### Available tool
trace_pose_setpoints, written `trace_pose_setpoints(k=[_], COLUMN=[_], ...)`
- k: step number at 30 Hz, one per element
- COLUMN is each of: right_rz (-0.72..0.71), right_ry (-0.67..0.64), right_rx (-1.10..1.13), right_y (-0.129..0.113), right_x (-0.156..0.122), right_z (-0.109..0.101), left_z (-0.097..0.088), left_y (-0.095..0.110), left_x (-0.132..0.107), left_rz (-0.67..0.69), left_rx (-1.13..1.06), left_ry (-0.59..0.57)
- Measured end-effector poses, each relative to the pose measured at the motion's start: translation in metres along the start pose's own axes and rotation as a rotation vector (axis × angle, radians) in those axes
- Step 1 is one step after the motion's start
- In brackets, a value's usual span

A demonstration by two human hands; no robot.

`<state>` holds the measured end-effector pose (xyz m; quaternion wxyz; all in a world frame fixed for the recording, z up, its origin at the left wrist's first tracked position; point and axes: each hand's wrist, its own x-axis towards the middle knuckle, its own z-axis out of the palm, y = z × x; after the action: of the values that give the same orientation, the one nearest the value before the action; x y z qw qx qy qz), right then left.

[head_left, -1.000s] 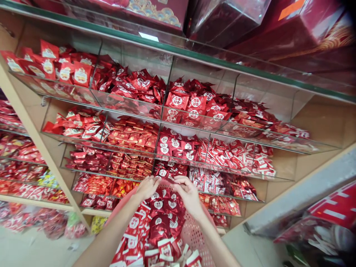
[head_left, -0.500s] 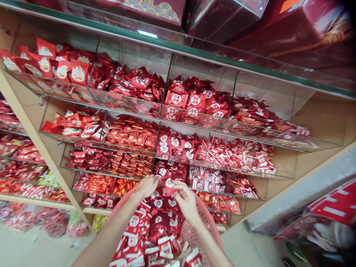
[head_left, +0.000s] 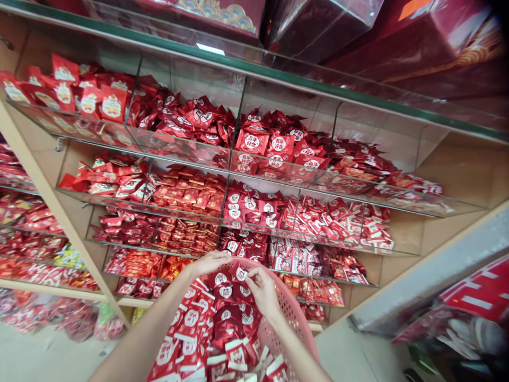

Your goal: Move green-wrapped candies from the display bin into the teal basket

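The left hand [head_left: 210, 262] lies over the basket's far rim, its grip hidden. Rightward, a squarish red packet [head_left: 239, 271], no clear long axis, sits just left of the nearer right hand [head_left: 264, 292], whose thumb and fingers pinch its edge. The pink basket [head_left: 303, 323] curves rightward; shelves [head_left: 445, 209] stand beyond.

I record a left forearm [head_left: 155, 313] and a right forearm [head_left: 294, 337], both bare, slim and smooth in outline, each tapering to a narrow wrist and widening toward the bottom of my view, where it leaves the picture. The left hand [head_left: 210, 261] and right hand [head_left: 262, 291] are likewise bare, the latter with slender fingers [head_left: 254, 275]. Nails and finer skin detail are too small and soft for me to assess.
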<state>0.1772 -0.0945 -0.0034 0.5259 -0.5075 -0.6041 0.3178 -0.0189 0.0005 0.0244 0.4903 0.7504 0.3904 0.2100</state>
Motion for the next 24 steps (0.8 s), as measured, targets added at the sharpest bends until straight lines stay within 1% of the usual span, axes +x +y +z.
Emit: trace_pose_setpoints(k=[1, 3, 6, 9, 12, 14, 16, 18, 20, 24], right_rz=[0.005, 0.008, 0.016, 0.048, 0.144, 0.257, 0.380, 0.469, 0.498, 0.500], right_ry=[-0.005, -0.024, -0.082, -0.089, -0.046, -0.029, -0.037, -0.047, -0.037, -0.020], right_rx=[-0.017, -0.048, -0.044, 0.017, 0.088, 0.156, 0.228, 0.279, 0.303, 0.350], right_y=[0.001, 0.000, -0.004, -0.005, -0.003, -0.002, -0.001, -0.003, -0.005, -0.008], right_x=[-0.001, -0.003, -0.007, -0.008, -0.006, -0.004, -0.003, -0.002, -0.003, -0.004], right_z=[0.002, 0.006, 0.011, 0.016, 0.019, 0.019, 0.019, 0.018, 0.017, 0.017], left_z=[-0.002, -0.004, -0.005, -0.005, -0.005, -0.005, -0.005, -0.005, -0.005, -0.003], left_y=[0.001, 0.003, 0.001, -0.002, -0.005, -0.006, -0.007, -0.008, -0.010, -0.015], left_x=[-0.001, -0.002, -0.002, -0.001, 0.000, 0.000, 0.000, 0.000, 0.001, 0.003], left_rz=[0.013, 0.040, 0.077, 0.081, 0.060, 0.046, 0.035, 0.031, 0.036, 0.037], left_rx=[-0.010, -0.008, -0.015, -0.017, -0.038, -0.056, -0.063, -0.060, -0.058, -0.068], left_ry=[-0.040, -0.076, -0.092, -0.091, -0.083, -0.075, -0.070, -0.073, -0.080, -0.063])
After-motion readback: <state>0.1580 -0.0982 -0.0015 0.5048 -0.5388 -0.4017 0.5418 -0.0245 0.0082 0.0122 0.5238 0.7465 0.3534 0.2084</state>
